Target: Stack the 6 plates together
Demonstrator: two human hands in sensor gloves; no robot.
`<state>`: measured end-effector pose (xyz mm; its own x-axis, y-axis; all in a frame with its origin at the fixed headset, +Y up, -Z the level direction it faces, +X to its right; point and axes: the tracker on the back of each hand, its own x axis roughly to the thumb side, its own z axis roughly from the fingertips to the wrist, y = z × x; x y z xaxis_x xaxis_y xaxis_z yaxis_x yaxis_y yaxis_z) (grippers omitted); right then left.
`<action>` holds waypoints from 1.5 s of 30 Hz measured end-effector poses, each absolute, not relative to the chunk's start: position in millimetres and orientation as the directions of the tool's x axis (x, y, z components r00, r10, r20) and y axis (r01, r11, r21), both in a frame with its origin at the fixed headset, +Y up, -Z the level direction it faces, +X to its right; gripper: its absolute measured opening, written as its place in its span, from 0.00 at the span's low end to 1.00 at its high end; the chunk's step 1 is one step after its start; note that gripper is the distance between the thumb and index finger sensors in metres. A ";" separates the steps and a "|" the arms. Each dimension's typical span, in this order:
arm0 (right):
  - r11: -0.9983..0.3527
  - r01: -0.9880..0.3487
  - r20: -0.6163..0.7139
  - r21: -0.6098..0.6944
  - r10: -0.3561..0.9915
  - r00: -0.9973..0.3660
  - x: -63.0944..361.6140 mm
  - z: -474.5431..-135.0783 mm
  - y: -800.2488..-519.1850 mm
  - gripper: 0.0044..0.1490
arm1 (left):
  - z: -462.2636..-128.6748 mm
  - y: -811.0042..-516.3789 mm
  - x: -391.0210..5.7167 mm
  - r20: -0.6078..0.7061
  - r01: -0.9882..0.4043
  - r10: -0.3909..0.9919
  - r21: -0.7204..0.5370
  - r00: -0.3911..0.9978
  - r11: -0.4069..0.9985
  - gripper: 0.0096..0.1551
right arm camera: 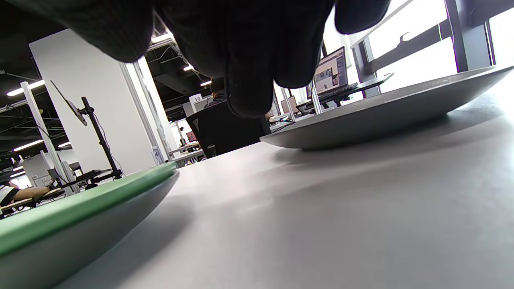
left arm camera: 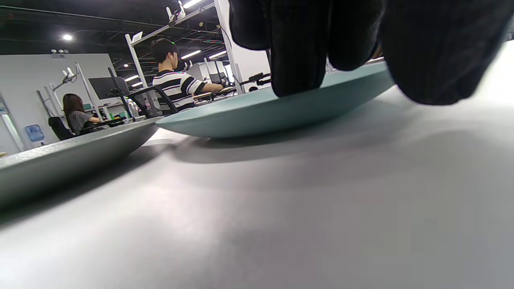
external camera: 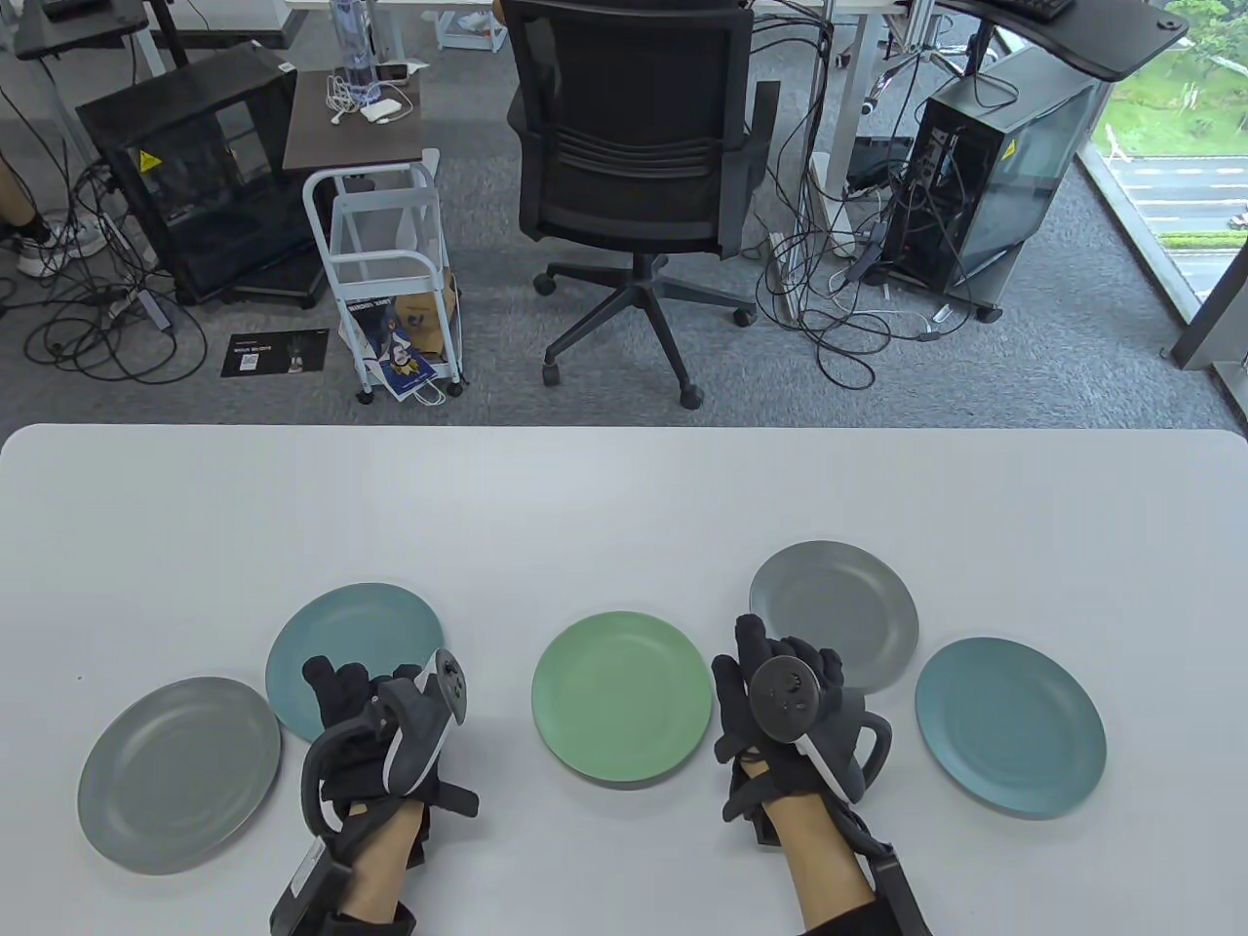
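Note:
Several plates lie singly on the white table (external camera: 604, 487): a grey plate (external camera: 178, 773) at the left, a teal plate (external camera: 366, 629), a green plate (external camera: 621, 697) in the middle, a second grey plate (external camera: 834, 609) and a second teal plate (external camera: 1010, 726) at the right. My left hand (external camera: 346, 682) reaches over the near rim of the left teal plate. In the left wrist view its fingertips (left arm camera: 297, 76) touch that teal plate's rim (left arm camera: 261, 112), with the grey plate (left arm camera: 60, 160) beside it. My right hand (external camera: 770, 663) is spread and empty between the green plate (right arm camera: 80, 204) and the right grey plate (right arm camera: 381, 112).
An office chair (external camera: 634, 175), a white trolley (external camera: 390, 263) and computer cases stand on the floor beyond the table's far edge. The far half of the table is bare.

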<state>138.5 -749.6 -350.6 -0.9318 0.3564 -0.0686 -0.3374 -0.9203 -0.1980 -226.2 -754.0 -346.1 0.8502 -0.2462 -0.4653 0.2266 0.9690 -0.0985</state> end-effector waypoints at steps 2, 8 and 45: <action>-0.917 -0.348 -0.068 -0.195 0.367 -0.928 138.6 -350.6 -750.0 0.38 | -348.1 -755.0 -226.9 -0.465 0.232 -0.251 -0.098 0.849 0.968 0.34; -0.911 -0.364 -0.077 -0.192 0.384 -0.920 141.5 -350.4 -750.7 0.38 | -351.1 -759.5 -225.5 -0.459 0.271 -0.291 -0.111 0.840 0.956 0.27; -0.941 -0.226 -0.079 -0.254 0.253 -0.964 142.0 -354.6 -736.5 0.34 | -316.4 -717.3 -164.3 -0.248 0.316 -0.215 0.506 0.945 0.802 0.21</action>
<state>142.0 -736.5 -354.6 -0.9643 0.2527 -0.0794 -0.2256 -0.9406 -0.2538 -164.3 -717.3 -316.4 0.9445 -0.2153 -0.2481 0.3159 0.8024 0.5063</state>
